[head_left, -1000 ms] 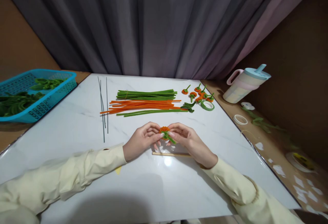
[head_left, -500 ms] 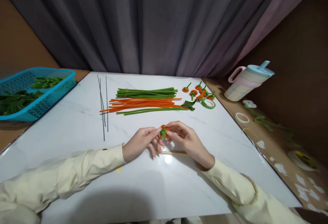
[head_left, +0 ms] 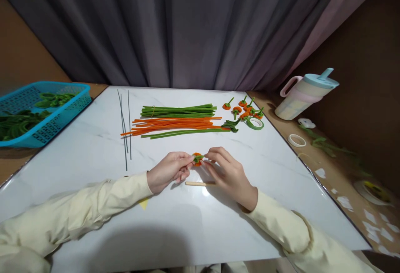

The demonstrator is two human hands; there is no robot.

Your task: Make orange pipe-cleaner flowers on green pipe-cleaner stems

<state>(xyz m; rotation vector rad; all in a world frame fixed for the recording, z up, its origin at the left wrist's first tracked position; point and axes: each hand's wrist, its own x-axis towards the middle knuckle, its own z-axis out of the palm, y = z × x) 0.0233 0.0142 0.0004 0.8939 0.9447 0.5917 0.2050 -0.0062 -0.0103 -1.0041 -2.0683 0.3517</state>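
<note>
Just beyond the stick (head_left: 200,184), shown pinched between thumb and fingertips of the left hand (head_left: 168,170): orange flower (head_left: 197,160), with the right hand (head_left: 231,176) narrow-fingered at its opposite edge, grip there impossible to tell. Likely faults: slipping loose from too shallow a pinch, or bending of the green stem (head_left: 199,157) from an uneven pull. Note facing poses, left wrist left of the stick, right palm arched just right of the stick's visible length.
</note>
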